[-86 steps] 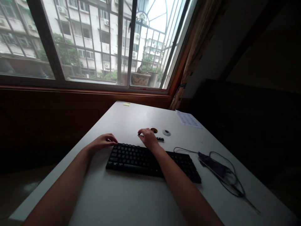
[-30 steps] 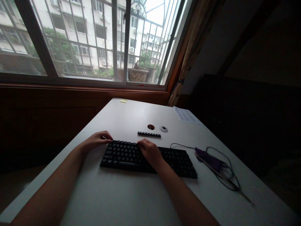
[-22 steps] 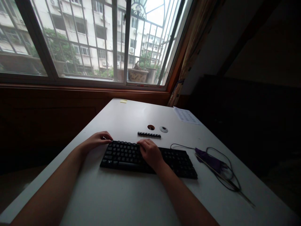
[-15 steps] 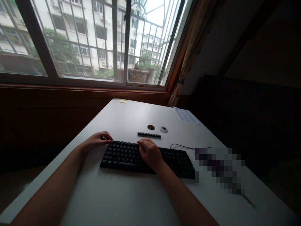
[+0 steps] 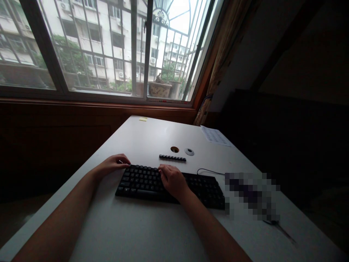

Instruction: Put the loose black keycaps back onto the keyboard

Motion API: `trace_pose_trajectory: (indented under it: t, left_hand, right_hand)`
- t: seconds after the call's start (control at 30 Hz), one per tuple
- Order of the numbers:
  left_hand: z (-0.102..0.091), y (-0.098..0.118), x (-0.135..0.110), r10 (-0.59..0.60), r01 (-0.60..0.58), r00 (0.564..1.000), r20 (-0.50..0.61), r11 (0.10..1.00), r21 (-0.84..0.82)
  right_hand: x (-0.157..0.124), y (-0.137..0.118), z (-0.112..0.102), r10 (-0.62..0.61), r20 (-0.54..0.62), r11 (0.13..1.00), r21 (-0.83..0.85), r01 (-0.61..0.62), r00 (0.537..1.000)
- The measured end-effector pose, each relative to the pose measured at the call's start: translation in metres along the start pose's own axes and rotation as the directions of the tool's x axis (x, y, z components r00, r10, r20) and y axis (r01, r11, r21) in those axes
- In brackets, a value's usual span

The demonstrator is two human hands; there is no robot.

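In the head view, the keyboard (image 5: 144, 182) lies on the worktop (image 5: 136, 229). The left hand (image 5: 116, 163), fingers curled, touches its ten o'clock corner; the right hand (image 5: 173, 179), fingers bunched, covers its twelve o'clock edge. Whether they pinch, I cannot tell.

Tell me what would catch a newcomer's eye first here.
The bright window at the upper left would likely draw the eye first. Next comes the black keyboard on the white table, with the left hand at its far left corner and the right hand over its middle.
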State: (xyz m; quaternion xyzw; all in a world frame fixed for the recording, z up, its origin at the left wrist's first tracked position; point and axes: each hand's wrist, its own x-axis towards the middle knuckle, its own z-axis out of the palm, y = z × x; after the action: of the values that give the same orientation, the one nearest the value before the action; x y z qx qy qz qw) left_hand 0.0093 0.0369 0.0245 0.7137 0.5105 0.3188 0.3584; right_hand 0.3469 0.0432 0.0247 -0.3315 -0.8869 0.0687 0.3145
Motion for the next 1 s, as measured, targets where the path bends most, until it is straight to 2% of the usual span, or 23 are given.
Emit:
trace_pose_trajectory:
  t: [0.27,0.43,1.0]
  left_hand:
    - [0.0011,-0.0019,0.0006,0.001,-0.001,1.0,-0.009,1.0,0.018]
    - [0.0011,-0.0015,0.0,0.013,-0.013,1.0,-0.009,1.0,-0.011]
    - [0.0012,-0.0033,-0.0007,0.025,-0.025,0.999,-0.02,1.0,0.002]
  right_hand:
    - [-0.0015,-0.0065,-0.0058,-0.046,-0.096,0.999,-0.023,0.044,0.994]
    - [-0.0026,-0.0039,-0.0039,-0.045,-0.063,0.998,-0.035,0.043,0.997]
    - [-0.0018,-0.0029,-0.0031,-0.004,-0.087,0.999,-0.043,0.0,0.996]
